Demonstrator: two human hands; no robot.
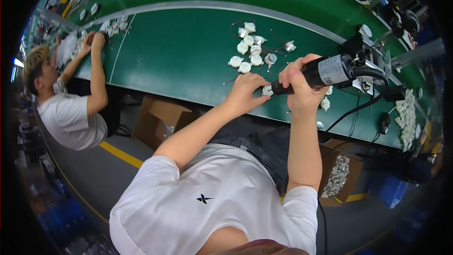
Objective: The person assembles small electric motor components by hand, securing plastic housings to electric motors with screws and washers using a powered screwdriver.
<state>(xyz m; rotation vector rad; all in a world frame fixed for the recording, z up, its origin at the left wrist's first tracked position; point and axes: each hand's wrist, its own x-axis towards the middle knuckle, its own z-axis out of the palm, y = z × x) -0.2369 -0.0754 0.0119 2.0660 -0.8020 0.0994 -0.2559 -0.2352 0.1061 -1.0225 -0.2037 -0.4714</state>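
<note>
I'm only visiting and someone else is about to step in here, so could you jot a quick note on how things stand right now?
Right hand: gripping a black electric screwdriver, tip down at the table edge.
Left hand: steadying a small white part under the tip.
A cluster of white round parts lies further back on the green table; more white parts are piled at the right.
Done: cannot tell which parts are fastened.
Left: the part in hand, at least.

I see a green bench (179, 61) carrying white round parts (247, 49) mid-surface and a white heap (406, 115) at its right edge.
</note>
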